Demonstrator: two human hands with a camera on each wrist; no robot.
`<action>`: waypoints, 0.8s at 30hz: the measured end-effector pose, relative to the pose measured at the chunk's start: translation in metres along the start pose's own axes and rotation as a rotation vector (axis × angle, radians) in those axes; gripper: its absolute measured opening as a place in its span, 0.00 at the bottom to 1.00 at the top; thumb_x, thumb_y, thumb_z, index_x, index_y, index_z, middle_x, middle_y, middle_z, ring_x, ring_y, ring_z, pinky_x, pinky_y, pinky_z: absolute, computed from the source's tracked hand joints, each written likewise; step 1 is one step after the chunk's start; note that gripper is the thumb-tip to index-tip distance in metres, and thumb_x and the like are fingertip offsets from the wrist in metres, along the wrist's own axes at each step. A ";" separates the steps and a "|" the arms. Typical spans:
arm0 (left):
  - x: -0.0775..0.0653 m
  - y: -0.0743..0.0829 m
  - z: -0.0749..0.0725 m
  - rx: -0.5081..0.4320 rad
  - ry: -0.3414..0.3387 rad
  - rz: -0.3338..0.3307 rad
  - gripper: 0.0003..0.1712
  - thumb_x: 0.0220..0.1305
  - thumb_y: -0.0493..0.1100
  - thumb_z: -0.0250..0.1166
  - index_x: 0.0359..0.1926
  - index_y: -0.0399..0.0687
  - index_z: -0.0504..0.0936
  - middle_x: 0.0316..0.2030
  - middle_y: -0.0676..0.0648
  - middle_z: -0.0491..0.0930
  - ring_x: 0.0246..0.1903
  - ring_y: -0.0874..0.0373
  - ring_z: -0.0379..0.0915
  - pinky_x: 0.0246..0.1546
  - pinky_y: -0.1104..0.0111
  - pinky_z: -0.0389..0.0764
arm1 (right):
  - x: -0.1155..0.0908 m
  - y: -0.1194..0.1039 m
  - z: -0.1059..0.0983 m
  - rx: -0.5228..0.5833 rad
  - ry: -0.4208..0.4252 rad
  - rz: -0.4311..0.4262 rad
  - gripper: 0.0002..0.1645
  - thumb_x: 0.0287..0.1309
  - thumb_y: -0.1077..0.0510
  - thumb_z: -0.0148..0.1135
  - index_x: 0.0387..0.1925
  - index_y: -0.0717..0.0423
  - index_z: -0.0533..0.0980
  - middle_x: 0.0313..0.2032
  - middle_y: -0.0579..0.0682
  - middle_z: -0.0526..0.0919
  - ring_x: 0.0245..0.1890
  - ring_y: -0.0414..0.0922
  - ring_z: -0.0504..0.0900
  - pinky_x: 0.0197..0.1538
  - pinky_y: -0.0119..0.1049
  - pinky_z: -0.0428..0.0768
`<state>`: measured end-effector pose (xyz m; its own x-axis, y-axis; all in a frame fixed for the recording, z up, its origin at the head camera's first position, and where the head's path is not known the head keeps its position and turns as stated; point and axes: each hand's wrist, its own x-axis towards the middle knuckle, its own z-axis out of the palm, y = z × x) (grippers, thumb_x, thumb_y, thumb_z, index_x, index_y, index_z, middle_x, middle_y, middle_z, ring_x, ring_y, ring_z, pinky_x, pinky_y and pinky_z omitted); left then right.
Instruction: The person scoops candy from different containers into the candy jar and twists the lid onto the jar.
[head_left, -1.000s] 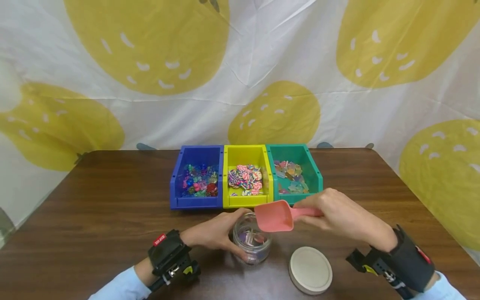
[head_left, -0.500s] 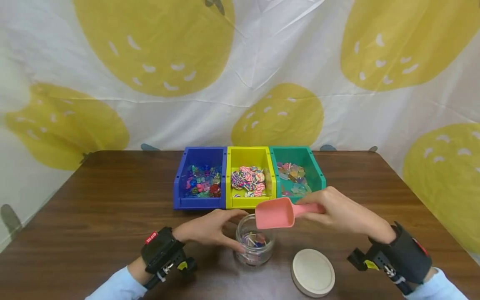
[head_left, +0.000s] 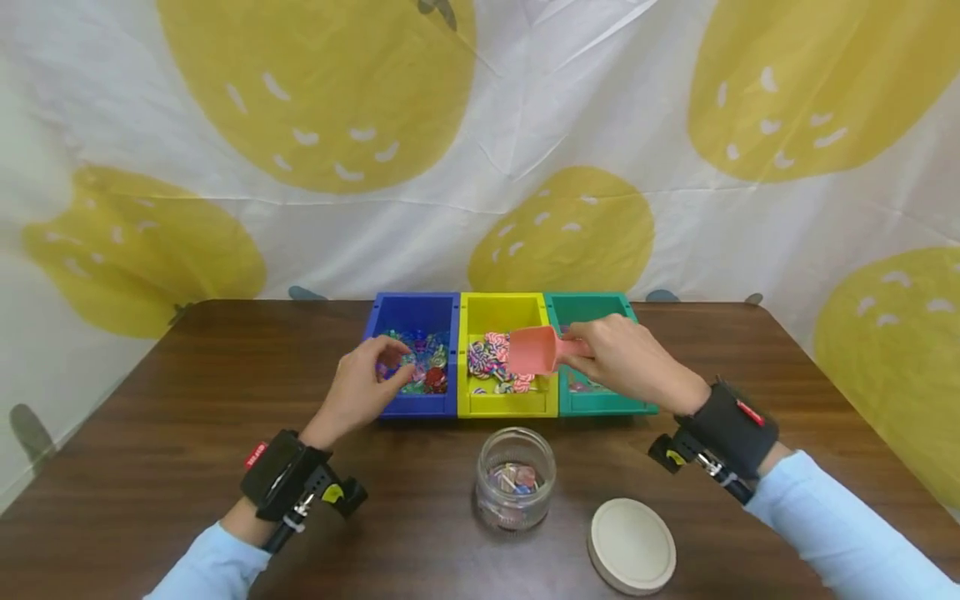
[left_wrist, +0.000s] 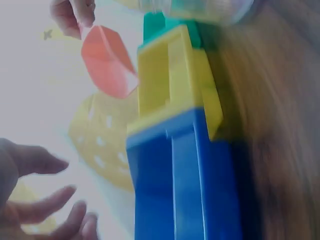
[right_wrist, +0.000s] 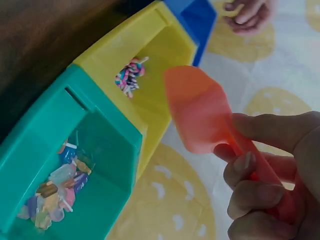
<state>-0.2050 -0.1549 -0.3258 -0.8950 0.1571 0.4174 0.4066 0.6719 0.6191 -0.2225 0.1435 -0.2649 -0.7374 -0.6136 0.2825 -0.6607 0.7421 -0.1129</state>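
Observation:
My right hand (head_left: 618, 354) grips the handle of a pink scoop (head_left: 531, 350), its bowl over the yellow bin (head_left: 506, 406). In the right wrist view the scoop (right_wrist: 197, 107) shows bare inside, fingers curled round its handle. My left hand (head_left: 363, 379) hovers at the front left of the blue bin (head_left: 412, 406), fingers apart and loosely bent with nothing in them. A glass jar (head_left: 516, 483) stands on the table in front of the bins, small candy-like charms in its bottom. Lollipop-shaped charms (head_left: 487, 358) fill part of the yellow bin.
The green bin (head_left: 609, 405) joins the yellow one on the right and holds pastel pieces (right_wrist: 55, 195). Colourful translucent beads (head_left: 431, 358) lie in the blue bin. A cream lid (head_left: 632, 546) rests on the wooden table (head_left: 187, 467), right of the jar. A patterned cloth (head_left: 360, 242) hangs behind.
My left hand has let go of the jar and moved up and left to the blue bin. The right hand has carried the scoop from over the jar up to the yellow bin.

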 end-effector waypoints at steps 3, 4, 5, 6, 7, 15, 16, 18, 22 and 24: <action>0.000 -0.006 -0.003 0.027 0.068 -0.090 0.16 0.56 0.35 0.59 0.45 0.33 0.71 0.40 0.35 0.70 0.40 0.44 0.66 0.37 0.57 0.70 | 0.012 -0.003 0.006 -0.015 -0.036 -0.019 0.09 0.55 0.55 0.59 0.29 0.57 0.80 0.11 0.43 0.66 0.11 0.37 0.63 0.14 0.27 0.55; 0.000 -0.008 -0.004 0.028 0.076 -0.121 0.17 0.57 0.35 0.58 0.47 0.32 0.69 0.43 0.33 0.68 0.42 0.43 0.64 0.39 0.55 0.69 | 0.016 -0.004 0.009 -0.029 -0.040 -0.029 0.09 0.55 0.56 0.58 0.26 0.56 0.80 0.11 0.43 0.64 0.10 0.37 0.62 0.14 0.27 0.55; 0.000 -0.010 -0.004 0.027 0.084 -0.150 0.19 0.57 0.35 0.58 0.49 0.32 0.68 0.45 0.32 0.66 0.45 0.42 0.61 0.42 0.53 0.67 | 0.019 -0.006 0.010 -0.048 -0.046 -0.033 0.08 0.55 0.57 0.59 0.24 0.55 0.79 0.10 0.42 0.63 0.10 0.37 0.61 0.14 0.26 0.54; 0.000 -0.011 -0.005 0.025 0.089 -0.175 0.21 0.57 0.35 0.57 0.51 0.32 0.66 0.48 0.32 0.64 0.47 0.42 0.58 0.44 0.52 0.65 | 0.022 -0.008 0.012 -0.076 -0.047 -0.039 0.09 0.54 0.58 0.59 0.21 0.54 0.78 0.10 0.42 0.60 0.10 0.37 0.60 0.14 0.26 0.54; 0.001 -0.013 -0.005 0.019 0.093 -0.198 0.22 0.58 0.35 0.56 0.53 0.32 0.65 0.50 0.31 0.62 0.49 0.41 0.56 0.47 0.51 0.63 | 0.025 -0.010 0.014 -0.114 -0.044 -0.049 0.11 0.54 0.59 0.59 0.18 0.54 0.76 0.10 0.42 0.57 0.10 0.38 0.58 0.14 0.26 0.52; 0.006 -0.024 -0.005 -0.027 -0.024 -0.361 0.30 0.64 0.37 0.47 0.64 0.31 0.48 0.57 0.26 0.58 0.56 0.36 0.57 0.56 0.48 0.61 | 0.043 -0.034 0.023 -0.458 -0.085 -0.113 0.13 0.49 0.66 0.59 0.13 0.55 0.71 0.10 0.45 0.57 0.12 0.41 0.58 0.12 0.33 0.66; 0.007 -0.025 -0.006 -0.028 -0.045 -0.375 0.30 0.65 0.38 0.45 0.64 0.30 0.47 0.57 0.26 0.58 0.56 0.36 0.58 0.55 0.48 0.62 | 0.044 -0.038 0.024 -0.490 -0.093 -0.113 0.12 0.48 0.65 0.60 0.14 0.55 0.72 0.10 0.45 0.59 0.12 0.41 0.60 0.12 0.34 0.69; 0.008 -0.026 -0.006 -0.035 -0.073 -0.394 0.29 0.66 0.37 0.43 0.64 0.28 0.46 0.57 0.25 0.59 0.56 0.36 0.59 0.55 0.48 0.62 | 0.047 -0.045 0.027 -0.534 -0.094 -0.111 0.10 0.49 0.63 0.62 0.15 0.56 0.74 0.10 0.45 0.60 0.12 0.40 0.60 0.14 0.35 0.73; 0.010 -0.026 -0.005 -0.030 -0.108 -0.436 0.28 0.67 0.36 0.39 0.63 0.24 0.46 0.58 0.24 0.56 0.58 0.35 0.55 0.58 0.48 0.59 | 0.053 -0.058 0.032 -0.539 -0.109 -0.095 0.12 0.52 0.61 0.60 0.15 0.58 0.77 0.11 0.46 0.58 0.12 0.40 0.60 0.16 0.34 0.75; 0.010 -0.027 -0.005 -0.024 -0.114 -0.448 0.27 0.67 0.35 0.37 0.63 0.23 0.45 0.59 0.23 0.55 0.59 0.35 0.52 0.59 0.49 0.56 | 0.057 -0.060 0.033 -0.498 -0.154 -0.065 0.11 0.53 0.61 0.59 0.17 0.60 0.77 0.11 0.46 0.60 0.12 0.40 0.63 0.18 0.35 0.76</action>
<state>-0.2238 -0.1746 -0.3349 -0.9974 -0.0653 0.0298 -0.0221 0.6746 0.7378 -0.2292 0.0548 -0.2735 -0.7339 -0.6675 0.1260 -0.5868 0.7164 0.3776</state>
